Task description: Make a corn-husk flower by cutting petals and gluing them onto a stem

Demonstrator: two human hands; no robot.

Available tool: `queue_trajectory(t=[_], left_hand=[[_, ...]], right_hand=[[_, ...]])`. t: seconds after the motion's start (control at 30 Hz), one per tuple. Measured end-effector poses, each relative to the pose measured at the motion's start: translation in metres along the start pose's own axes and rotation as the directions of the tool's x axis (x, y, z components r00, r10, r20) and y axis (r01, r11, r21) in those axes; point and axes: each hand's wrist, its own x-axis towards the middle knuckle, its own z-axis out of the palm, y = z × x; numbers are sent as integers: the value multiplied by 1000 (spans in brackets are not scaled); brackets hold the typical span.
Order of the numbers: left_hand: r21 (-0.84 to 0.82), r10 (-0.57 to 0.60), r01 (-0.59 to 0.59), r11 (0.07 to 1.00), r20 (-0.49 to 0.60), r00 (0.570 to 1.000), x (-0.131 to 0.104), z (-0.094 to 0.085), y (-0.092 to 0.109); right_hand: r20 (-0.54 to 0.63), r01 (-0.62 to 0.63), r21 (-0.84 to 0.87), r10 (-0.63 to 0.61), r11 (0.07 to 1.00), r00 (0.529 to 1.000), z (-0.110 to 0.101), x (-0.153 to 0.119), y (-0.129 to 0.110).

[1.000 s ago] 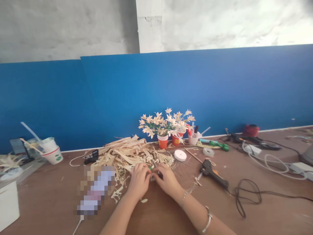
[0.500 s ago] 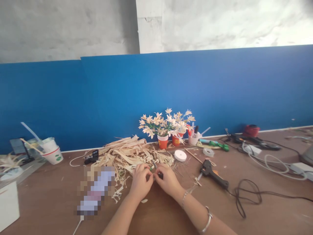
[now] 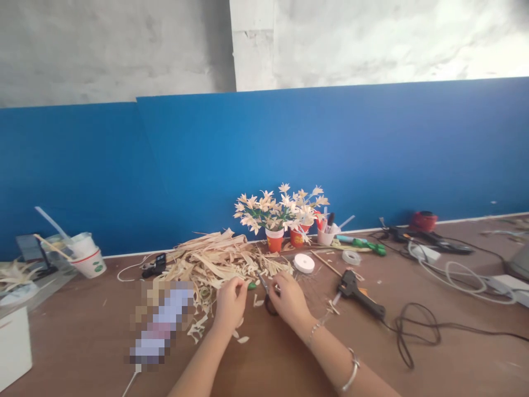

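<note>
My left hand (image 3: 231, 302) is pinched closed at the front edge of a pile of dried pale husk strips (image 3: 219, 256); whatever it grips is too small to name. My right hand (image 3: 288, 295), wearing bracelets at the wrist, is closed over the dark handles of small scissors (image 3: 264, 283), whose blades point away toward the pile. Whether it grips them is unclear. Between the hands lie a small green item (image 3: 252, 285) and pale petal pieces (image 3: 258, 301). Behind them stand pale flowers (image 3: 266, 204) in a red cup (image 3: 275, 241).
A white tape roll (image 3: 304, 263) and a black glue gun (image 3: 359, 295) with a looping cord lie on the right. Further right are white cables (image 3: 458, 275). To the left are a blurred phone-like object (image 3: 165, 325), a small black device (image 3: 154, 266) and a white cup (image 3: 91, 261).
My hands have parted, the left moving left and the right slightly right. The scissors and petal pieces between them now show more fully.
</note>
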Motion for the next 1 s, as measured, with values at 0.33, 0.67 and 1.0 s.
queue_trajectory(t=[0.33,0.67,1.0], left_hand=[[173,109,-149,973,225,968,-2,-6,4],[121,134,-152,981,141,981,-3,-10,9],[-56,77,-72,996,85,993,-5,-4,8]], right_hand=[[246,48,-38,-37,998,969,-6,-7,-8],[57,50,312,-71,949,996,0,-5,-6],[81,-9,419,-27,908,996,3,-3,-3]])
